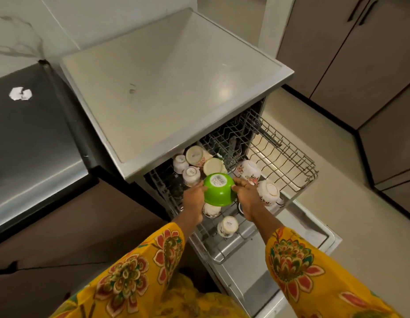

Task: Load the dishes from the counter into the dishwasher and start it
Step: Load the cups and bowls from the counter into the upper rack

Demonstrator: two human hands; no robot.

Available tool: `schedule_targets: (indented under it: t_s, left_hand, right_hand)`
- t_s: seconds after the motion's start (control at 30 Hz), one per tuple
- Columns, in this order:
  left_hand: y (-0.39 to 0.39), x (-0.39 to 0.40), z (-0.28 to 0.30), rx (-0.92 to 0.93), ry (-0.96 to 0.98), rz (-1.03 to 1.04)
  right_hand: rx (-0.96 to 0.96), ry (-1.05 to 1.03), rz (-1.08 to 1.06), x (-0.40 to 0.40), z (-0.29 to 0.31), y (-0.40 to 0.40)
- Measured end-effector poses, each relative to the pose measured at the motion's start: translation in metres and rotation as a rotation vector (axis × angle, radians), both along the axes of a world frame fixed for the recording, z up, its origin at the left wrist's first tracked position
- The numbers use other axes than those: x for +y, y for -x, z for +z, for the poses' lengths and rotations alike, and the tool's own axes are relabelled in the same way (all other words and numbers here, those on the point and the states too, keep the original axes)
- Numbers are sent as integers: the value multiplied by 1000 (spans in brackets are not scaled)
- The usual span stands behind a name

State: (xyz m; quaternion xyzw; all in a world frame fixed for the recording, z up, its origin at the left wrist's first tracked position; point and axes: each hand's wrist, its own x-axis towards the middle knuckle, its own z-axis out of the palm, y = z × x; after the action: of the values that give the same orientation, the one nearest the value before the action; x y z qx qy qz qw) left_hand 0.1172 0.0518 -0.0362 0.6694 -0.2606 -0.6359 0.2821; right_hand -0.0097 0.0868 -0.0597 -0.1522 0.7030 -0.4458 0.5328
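Note:
A green bowl [218, 189] with a barcode sticker on its base is upside down over the dishwasher's pulled-out upper rack [288, 161]. My left hand [195, 198] grips its left side and my right hand [248, 196] grips its right side. Around it in the rack stand several white floral cups [248, 171], all upside down, one [227, 226] near the front edge. The dishwasher door [298, 228] hangs open below the rack. The right half of the rack holds nothing.
The dishwasher's grey top [171, 88] is bare. A dark steel appliance [32, 138] with a torn white sticker stands to the left. Grey cabinets [360, 53] line the far right, with beige floor [350, 214] between them and the open door.

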Motion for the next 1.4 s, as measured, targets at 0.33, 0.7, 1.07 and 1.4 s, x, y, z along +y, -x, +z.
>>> schedule_targets:
  t_s: [0.33,0.7,1.07,1.4]
  left_hand:
    - [63,-82,-25,92,-20,-179]
    - [109,-172,-76,105,-72,-89]
    - [135,-190,-87,70,-74,-239]
    - [137,-196,-105,34,-137,-293]
  right_hand:
    - [-89,-10,-161,-63,-12,56]
    - [-83,-57,-196,-151,-71,99]
    - [-94,-128,-71,-173,-103,118]
    - [-83,-201,90,-179,-113,127]
